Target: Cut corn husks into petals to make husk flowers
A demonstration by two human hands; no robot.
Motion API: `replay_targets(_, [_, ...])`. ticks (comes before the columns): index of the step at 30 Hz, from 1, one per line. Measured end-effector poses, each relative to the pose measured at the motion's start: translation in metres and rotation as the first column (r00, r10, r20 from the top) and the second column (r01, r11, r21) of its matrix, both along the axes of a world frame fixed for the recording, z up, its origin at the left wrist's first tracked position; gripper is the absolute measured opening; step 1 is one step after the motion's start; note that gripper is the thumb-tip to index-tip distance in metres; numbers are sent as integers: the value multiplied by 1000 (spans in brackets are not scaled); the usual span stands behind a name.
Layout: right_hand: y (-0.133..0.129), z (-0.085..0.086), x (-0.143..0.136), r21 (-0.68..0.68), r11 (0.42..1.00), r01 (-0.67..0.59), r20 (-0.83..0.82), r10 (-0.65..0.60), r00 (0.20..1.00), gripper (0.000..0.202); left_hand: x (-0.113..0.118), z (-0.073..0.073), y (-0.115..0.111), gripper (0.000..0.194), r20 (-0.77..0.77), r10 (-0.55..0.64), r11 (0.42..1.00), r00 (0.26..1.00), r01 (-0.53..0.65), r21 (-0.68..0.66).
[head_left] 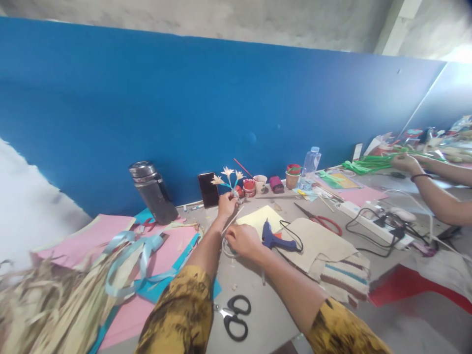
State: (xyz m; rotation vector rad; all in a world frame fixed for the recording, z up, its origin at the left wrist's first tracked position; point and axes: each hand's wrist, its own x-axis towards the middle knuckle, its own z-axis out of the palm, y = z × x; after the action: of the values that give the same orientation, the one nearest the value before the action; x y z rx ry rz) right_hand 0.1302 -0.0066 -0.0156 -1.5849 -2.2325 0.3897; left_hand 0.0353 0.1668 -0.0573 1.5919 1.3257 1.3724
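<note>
Head view: left hand [228, 202]'s pinching those pale craft flowers [227, 172] down low, right hand [244, 240]'s gripping a thin pale strip [232, 220], blue glue gun [275, 240] just beside it.

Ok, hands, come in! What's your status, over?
Left hand: closed on flowers, low on stems. Right hand: curled at pale strip. Glue gun close beside it.

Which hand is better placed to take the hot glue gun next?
Probably the right hand: it is nearer the hot glue gun, while the left hand appears to hold the artificial flowers.
</note>
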Motion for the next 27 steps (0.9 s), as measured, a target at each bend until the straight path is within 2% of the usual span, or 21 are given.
replay_targets(4, [1, -3, 0, 14, 1000, -3, -7, 3, 1000, 23, 3, 4, -6, 4, -27, -35, 999, 999, 35, 19])
replay_targets(10, [1, -3, -1, 11, 1000, 0, 3, 0, 1000, 22, 8, 2, -10, 6, -60, -99, 995, 993, 99, -4])
replay_targets(14, [1, 2, 3, 13, 999, 49, -2, -49, 999, 23, 5, 4, -13, 5, -59, -100, 995, 993, 100, -14])
replay_targets(17, [2, 6, 6, 16, 996, 90, -13, -90, 996, 31, 0, 9, -17, 8, -66, -89, 996, 994, 89, -1])
replay_targets(21, [-5, 10, 5, -1, 997, 72, -64, -72, 995, 38, -5, 12, -19, 12, -56, -66, 998, 996, 67, 11])
replay_targets(24, [-10, 24, 5, -22, 996, 91, -53, -92, 994, 33, -7, 11, -17, 11, -35, -53, 999, 998, 53, 11])
replay_targets(27, [2, 53, 13, -25, 985, 171, 65, -169, 983, 25, -9, 10, -14, 10, -21, -33, 999, 999, 33, 17])
